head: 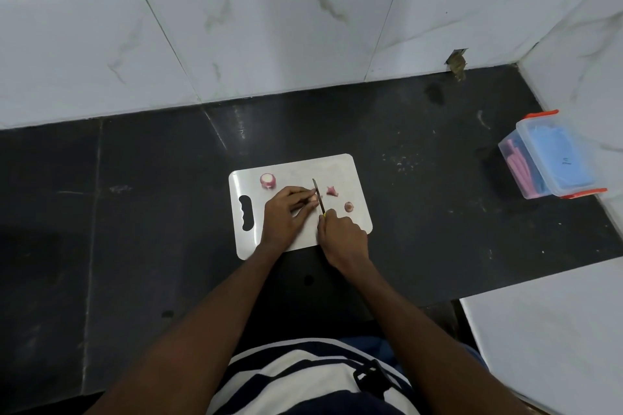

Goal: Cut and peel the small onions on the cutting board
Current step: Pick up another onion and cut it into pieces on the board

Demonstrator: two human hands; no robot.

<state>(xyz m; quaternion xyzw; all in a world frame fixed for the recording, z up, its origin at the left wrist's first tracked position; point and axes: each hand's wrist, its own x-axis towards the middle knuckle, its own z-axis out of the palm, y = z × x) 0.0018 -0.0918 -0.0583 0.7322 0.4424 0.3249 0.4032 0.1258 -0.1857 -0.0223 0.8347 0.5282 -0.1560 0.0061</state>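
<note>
A white cutting board point(347, 172) lies on the dark counter. My left hand point(286, 212) presses a small onion point(314, 199) against the board; only a pale bit of it shows at my fingertips. My right hand point(340, 239) grips a small knife point(318, 194) by its handle, the thin blade resting against that onion. A cut onion point(268, 180) with a white face and purple skin sits at the board's far left. A pink peel scrap point(332, 191) and a small onion end point(349, 206) lie right of the blade.
The dark counter point(151, 195) meets a white marble-tiled wall point(269, 27) behind the board. A clear plastic box point(553, 158) with orange clips, holding blue and pink items, stands at the right by the side wall. A white surface point(556, 340) sits lower right.
</note>
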